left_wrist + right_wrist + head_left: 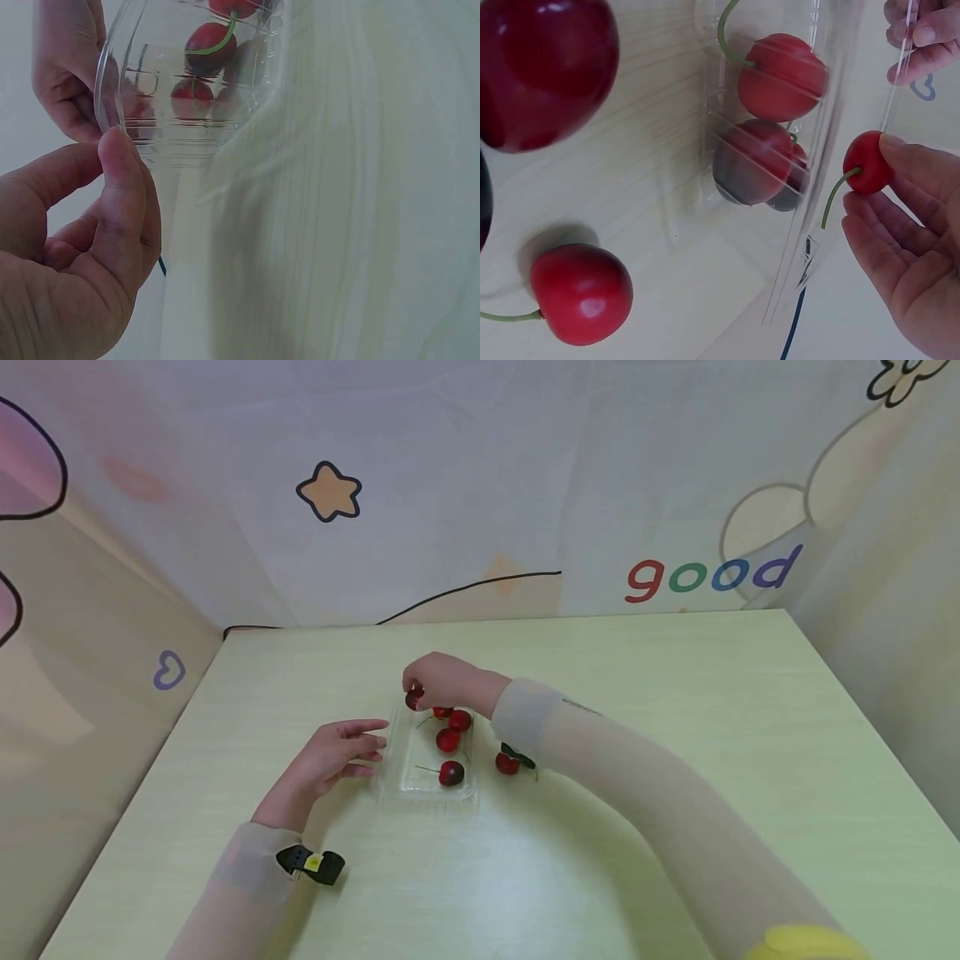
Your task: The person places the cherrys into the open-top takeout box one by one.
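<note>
My right hand (450, 680) pinches a red cherry (867, 162) with a green stem between thumb and fingers, at the far end of a clear plastic container (412, 785). Several dark-red cherries lie inside, one with its stem pointing left (451, 773) near the front. Beside the container's left side is my left hand (330, 760), fingers extended and slightly spread. In the left wrist view its fingertips (116, 150) appear at the container's rim; whether they press it I cannot tell.
Another cherry (507, 763) lies on the pale wooden table (637, 693) right of the container, partly under the right wrist's black camera (517, 755). A printed cloth (465, 485) hangs behind the table and along its sides.
</note>
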`<action>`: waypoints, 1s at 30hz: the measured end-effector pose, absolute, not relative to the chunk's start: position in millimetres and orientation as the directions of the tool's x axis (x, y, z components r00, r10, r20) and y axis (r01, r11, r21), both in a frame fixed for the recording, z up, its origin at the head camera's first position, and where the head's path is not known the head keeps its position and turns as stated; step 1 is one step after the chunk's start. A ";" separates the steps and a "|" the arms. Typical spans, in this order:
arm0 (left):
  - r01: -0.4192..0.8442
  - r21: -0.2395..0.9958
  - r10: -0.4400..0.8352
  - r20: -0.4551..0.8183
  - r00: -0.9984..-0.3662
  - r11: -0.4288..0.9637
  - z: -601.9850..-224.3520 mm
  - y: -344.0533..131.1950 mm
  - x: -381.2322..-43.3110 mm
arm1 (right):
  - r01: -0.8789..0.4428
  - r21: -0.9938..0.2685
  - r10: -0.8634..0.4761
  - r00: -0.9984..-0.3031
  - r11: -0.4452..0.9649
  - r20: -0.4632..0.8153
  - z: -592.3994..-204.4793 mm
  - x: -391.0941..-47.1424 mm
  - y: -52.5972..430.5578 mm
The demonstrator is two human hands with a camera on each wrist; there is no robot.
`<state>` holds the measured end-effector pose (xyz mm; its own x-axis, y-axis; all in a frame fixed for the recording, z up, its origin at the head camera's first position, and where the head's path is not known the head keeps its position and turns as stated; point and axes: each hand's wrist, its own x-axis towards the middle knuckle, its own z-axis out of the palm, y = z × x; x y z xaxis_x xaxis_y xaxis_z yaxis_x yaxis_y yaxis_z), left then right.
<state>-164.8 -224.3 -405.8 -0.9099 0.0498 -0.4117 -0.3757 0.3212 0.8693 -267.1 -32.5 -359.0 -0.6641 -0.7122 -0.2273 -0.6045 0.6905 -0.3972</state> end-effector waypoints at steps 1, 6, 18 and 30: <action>-0.376 0.870 0.051 -0.412 -0.910 0.320 -405.9 -224.5 -164.7 | -0.609 -0.392 -0.714 -0.661 0.689 -0.230 -360.0 -267.8 -34.3; -0.363 0.878 0.065 -0.400 -0.914 0.311 -406.2 -225.2 -163.7 | -0.616 -0.372 -0.713 -0.657 0.695 -0.243 -363.3 -268.3 -41.9; -0.349 0.890 0.078 -0.386 -0.919 0.293 -406.6 -226.0 -163.0 | -0.619 -0.308 -0.690 -0.669 0.723 -0.276 -370.3 -265.6 -45.6; -0.358 0.887 0.062 -0.391 -0.918 0.293 -407.7 -225.2 -164.8 | -0.638 -0.265 -0.691 -0.673 0.723 -0.265 -377.3 -263.4 -42.4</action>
<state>-164.8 -225.2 -407.7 -0.9183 0.0621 -0.3909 -0.3576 0.2932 0.8866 -263.4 -42.4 -377.3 -0.6726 -0.6909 -0.2652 -0.6381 0.7229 -0.2650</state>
